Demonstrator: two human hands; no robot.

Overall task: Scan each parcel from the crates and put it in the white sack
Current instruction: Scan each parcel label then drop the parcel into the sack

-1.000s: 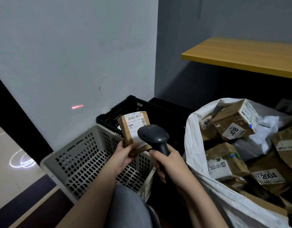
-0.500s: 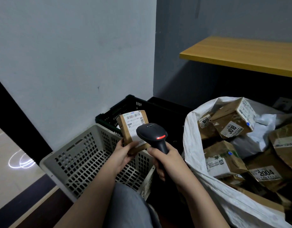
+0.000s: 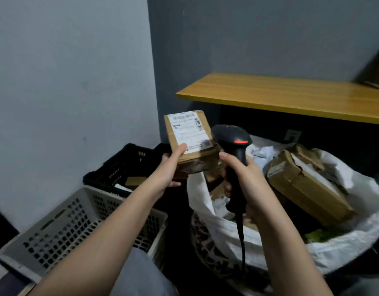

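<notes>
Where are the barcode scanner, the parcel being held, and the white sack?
barcode scanner [image 3: 231, 135], head view, top of its head
cardboard parcel [image 3: 190, 133], head view, its white shipping label
white sack [image 3: 344, 244], head view, right-hand rim

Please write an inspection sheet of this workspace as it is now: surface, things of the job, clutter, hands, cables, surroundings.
Surface: dark floor, mostly hidden.
Job's things: labelled parcel held up at the near edge of the white sack, which holds more parcels; scanner shows a red light; grey crate nearest, black crate behind it with items inside.
Clutter: nothing seen.
Hands: left hand holds the parcel; right hand grips the scanner handle.
Cables: scanner cable hangs down from the handle.
Surroundings: grey walls, wooden shelf.
</notes>
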